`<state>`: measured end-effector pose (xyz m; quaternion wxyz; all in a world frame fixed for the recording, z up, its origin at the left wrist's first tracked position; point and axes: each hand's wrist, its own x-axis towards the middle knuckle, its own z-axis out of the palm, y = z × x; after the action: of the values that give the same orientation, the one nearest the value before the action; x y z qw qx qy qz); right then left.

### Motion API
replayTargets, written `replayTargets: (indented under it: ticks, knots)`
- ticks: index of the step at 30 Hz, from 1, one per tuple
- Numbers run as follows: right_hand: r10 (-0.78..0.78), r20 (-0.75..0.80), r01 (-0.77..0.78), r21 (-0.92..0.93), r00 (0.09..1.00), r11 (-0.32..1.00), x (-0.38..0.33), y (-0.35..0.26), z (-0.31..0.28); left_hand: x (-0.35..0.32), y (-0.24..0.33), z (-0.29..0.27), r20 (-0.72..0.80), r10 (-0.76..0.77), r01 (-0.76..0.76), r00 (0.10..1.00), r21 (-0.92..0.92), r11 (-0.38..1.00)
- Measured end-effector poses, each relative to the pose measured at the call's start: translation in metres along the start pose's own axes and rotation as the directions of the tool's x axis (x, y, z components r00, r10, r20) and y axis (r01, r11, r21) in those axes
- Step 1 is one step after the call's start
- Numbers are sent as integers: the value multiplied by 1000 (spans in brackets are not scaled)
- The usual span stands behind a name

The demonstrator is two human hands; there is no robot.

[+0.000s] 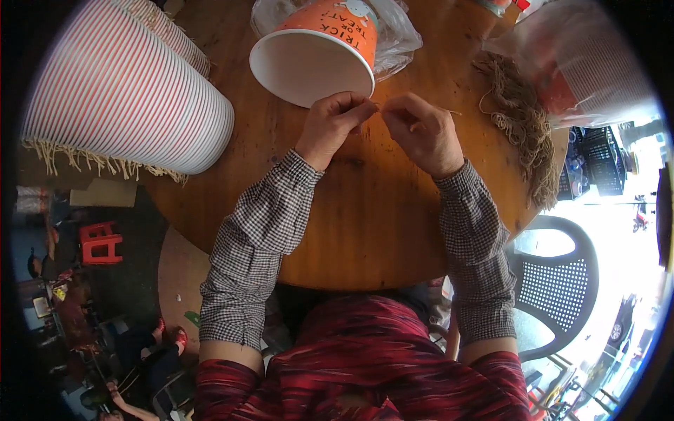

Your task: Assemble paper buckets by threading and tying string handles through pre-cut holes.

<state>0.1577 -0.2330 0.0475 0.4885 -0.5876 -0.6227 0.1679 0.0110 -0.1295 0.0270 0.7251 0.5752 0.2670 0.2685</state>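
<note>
Bright daylight comes in from the right side, where the view outside is washed out to white. The round wooden desk [365, 210] is lit softly and evenly, with a faint shine on its top. Small soft shadows sit under the left hand [333, 126] and the right hand [421, 130]. The left side near the floor is dim. The picture is round with black corners, and straight edges bend near the rim. The middle looks sharp; the edges look a little blurry.
</note>
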Motion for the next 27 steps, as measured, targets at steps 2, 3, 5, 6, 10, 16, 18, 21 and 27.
replayTargets:
  ticks: [2,3,5,6,10,16,18,21,27]
  knots:
    - [94,-12,-93,62,995,994,-1,0,-1,0,2,2,10,141,-141,990,92,986]
    - [111,-68,-107,67,991,992,0,1,-2,0,1,2,10,140,-141,990,92,986]
    - [128,-121,-119,74,984,990,0,1,-3,0,-2,2,-16,297,-288,955,203,936]
    - [169,-147,-154,109,975,982,0,-1,-3,1,-2,1,-19,297,-287,955,205,936]
    - [176,-269,-150,115,947,982,-1,-3,-2,-1,-3,1,-15,374,-352,927,304,885]
    - [-136,-160,115,-134,978,984,3,1,-5,-6,11,1,-46,273,-245,961,318,916]
    - [-139,-104,124,-140,985,982,2,2,0,-7,12,0,-43,74,-69,996,105,992]
    - [-166,-37,157,-185,985,970,0,6,5,-5,7,0,-27,13,-21,1000,-316,948]
    - [-148,-83,132,-171,986,976,0,3,0,-6,3,4,25,-55,60,998,-337,939]
